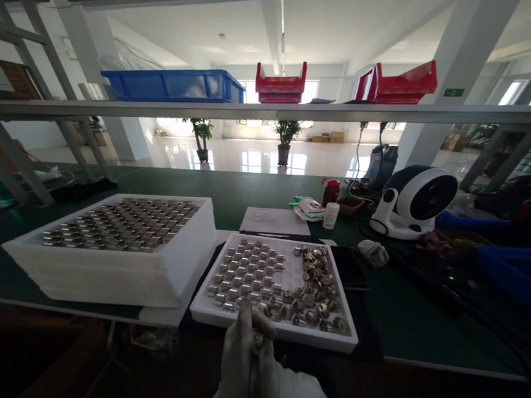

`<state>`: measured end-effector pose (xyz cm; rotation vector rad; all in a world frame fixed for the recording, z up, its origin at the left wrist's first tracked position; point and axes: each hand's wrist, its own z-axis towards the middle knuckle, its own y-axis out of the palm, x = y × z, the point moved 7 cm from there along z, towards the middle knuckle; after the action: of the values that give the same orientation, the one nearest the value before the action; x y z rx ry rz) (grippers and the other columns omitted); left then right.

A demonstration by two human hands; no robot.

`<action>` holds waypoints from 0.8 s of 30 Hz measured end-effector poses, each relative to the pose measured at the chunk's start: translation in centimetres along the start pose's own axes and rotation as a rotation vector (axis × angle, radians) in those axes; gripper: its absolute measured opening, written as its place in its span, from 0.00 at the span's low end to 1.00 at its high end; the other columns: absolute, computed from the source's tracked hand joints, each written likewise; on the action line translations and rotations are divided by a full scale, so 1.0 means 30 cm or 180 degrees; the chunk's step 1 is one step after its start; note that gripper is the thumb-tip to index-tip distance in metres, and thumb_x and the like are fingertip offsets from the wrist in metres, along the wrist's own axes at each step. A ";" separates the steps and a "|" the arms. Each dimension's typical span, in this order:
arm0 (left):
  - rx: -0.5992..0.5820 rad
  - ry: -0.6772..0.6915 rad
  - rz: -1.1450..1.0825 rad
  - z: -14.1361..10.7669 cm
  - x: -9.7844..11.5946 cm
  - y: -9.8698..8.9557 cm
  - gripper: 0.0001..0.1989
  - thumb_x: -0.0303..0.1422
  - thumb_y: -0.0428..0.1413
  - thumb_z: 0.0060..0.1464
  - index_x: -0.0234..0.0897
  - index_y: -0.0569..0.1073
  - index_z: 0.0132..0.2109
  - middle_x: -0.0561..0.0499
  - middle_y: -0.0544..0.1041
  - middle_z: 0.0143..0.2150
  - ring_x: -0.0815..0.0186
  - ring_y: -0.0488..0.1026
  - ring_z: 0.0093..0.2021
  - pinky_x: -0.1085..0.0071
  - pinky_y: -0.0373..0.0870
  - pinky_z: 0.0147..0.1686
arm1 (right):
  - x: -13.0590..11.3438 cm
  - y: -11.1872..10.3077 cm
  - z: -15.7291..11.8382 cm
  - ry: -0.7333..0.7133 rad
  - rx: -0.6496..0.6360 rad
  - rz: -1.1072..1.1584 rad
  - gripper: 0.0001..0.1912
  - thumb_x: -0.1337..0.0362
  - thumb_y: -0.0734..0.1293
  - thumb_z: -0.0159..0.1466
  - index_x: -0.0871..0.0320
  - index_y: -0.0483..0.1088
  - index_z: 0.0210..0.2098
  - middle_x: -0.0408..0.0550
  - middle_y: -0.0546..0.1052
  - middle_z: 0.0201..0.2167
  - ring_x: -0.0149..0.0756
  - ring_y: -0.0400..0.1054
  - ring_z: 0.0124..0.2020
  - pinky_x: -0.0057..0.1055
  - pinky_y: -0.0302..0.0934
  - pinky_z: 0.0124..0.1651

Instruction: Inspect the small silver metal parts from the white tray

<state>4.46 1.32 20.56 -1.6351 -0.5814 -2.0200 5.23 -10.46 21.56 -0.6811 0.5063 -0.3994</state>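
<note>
My left hand [234, 368] and my right hand [291, 395], both in pale gloves, meet at the near edge of a white foam tray [272, 332]. Between their closed fingers a small metal cylindrical part [257, 337] shows, mostly hidden. On the tray's left side, similar metal cylinders [248, 276] lie in neat rows. Others form a loose heap [317, 287] on the right, turned in various directions. A strip of bare white foam separates the two groups towards the back.
Left of the tray stands a stack of white foam trays [108, 279], its top one filled with metal cylinders. Behind are a paper sheet [275, 221], a white bottle [330, 216] and a red-brown bottle [330, 194]. A white fan [406, 204] stands right. Overhead, a shelf [287, 112] carries bins.
</note>
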 end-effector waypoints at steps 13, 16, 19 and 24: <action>-0.1694 0.1006 0.2348 0.396 0.053 0.197 0.22 0.29 0.49 0.69 0.31 0.71 0.66 0.38 0.75 0.66 0.56 0.71 0.66 0.57 0.64 0.69 | 0.346 -0.011 0.331 0.1480 -0.1220 -0.0011 0.13 0.56 0.65 0.71 0.53 0.78 0.47 0.50 0.85 0.35 0.43 0.81 0.38 0.36 0.68 0.43; -0.1910 0.1002 0.3001 0.478 0.002 0.264 0.19 0.24 0.55 0.65 0.31 0.75 0.62 0.37 0.78 0.60 0.51 0.74 0.62 0.46 0.65 0.67 | 0.458 0.013 0.441 0.1659 -0.1206 -0.0200 0.15 0.55 0.66 0.72 0.59 0.78 0.49 0.55 0.84 0.42 0.44 0.79 0.45 0.41 0.68 0.51; -0.2026 0.0902 0.3420 0.505 -0.042 0.314 0.12 0.23 0.57 0.65 0.32 0.78 0.54 0.41 0.80 0.55 0.53 0.75 0.60 0.42 0.65 0.65 | 0.520 0.020 0.502 0.1830 -0.1138 -0.0208 0.19 0.54 0.67 0.72 0.61 0.75 0.55 0.56 0.82 0.50 0.44 0.77 0.52 0.46 0.67 0.57; -0.2154 0.0788 0.3104 0.504 -0.017 0.321 0.12 0.20 0.57 0.62 0.31 0.78 0.52 0.40 0.78 0.57 0.51 0.71 0.63 0.43 0.61 0.67 | 0.500 -0.022 0.446 0.2034 -0.0908 0.0049 0.22 0.55 0.63 0.74 0.58 0.74 0.61 0.58 0.82 0.52 0.52 0.76 0.55 0.49 0.66 0.58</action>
<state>22.13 2.69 23.34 -1.4822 0.9272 -1.6281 24.74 -11.90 26.27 -0.8207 1.1899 -0.5369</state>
